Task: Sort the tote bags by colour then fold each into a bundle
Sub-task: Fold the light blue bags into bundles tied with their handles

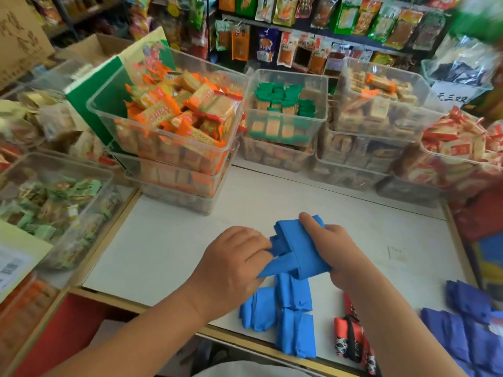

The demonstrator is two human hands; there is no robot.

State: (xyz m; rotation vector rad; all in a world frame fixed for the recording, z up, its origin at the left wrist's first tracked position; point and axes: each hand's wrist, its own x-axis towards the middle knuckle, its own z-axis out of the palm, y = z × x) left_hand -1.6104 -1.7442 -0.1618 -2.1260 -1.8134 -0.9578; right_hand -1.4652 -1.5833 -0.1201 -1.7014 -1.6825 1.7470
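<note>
Above the white counter (174, 240) I hold a bright blue tote bag (299, 254), folded into a thick bundle. My right hand (334, 251) grips the bundle from the right, thumb on top. My left hand (234, 265) pinches a loose flap or strap at its left end. Below my hands lie folded blue bundles (291, 317) near the counter's front edge. A red, black and white patterned bundle (351, 336) lies right of them. Dark purple-blue bags (468, 325) are heaped at the far right.
Clear plastic bins of wrapped snacks (174, 123) stand stacked along the back and left of the counter. Red and blue fabric (484, 229) sits at the right edge. Hanging snack packets (299, 31) fill the back wall. A wooden rim (109, 229) borders the counter.
</note>
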